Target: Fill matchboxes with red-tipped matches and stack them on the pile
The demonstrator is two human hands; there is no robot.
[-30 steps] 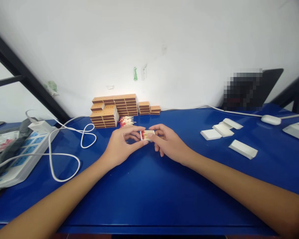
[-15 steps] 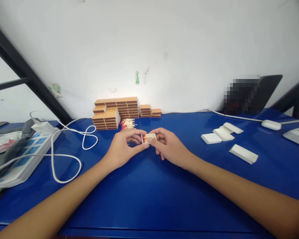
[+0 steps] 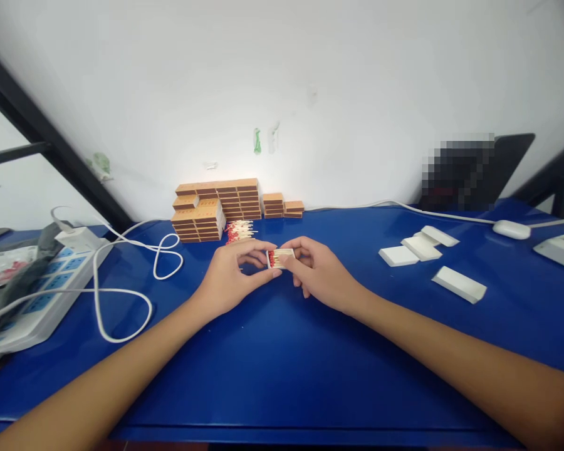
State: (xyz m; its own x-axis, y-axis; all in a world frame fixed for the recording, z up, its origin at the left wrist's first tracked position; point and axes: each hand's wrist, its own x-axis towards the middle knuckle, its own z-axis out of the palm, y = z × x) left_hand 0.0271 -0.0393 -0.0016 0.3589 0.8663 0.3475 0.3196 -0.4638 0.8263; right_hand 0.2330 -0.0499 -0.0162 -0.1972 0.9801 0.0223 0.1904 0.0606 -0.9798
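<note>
Both my hands meet at the middle of the blue table (image 3: 272, 363) around a small white matchbox tray (image 3: 280, 257) filled with red-tipped matches. My left hand (image 3: 228, 277) pinches its left end between thumb and fingers. My right hand (image 3: 317, 270) grips its right end the same way. Just behind them lies a loose pile of red-tipped matches (image 3: 239, 230). Stacks of tan matchboxes (image 3: 216, 207) stand against the white wall.
Several white empty trays (image 3: 420, 248) lie to the right, one more (image 3: 459, 283) nearer me. A white power strip (image 3: 37, 294) with a looping white cable (image 3: 122, 294) lies at the left. A white mouse (image 3: 511, 228) and a white device (image 3: 561, 249) are at the far right.
The hands keep the same grip on the tray of matches; only the view shifts slightly up and down.
</note>
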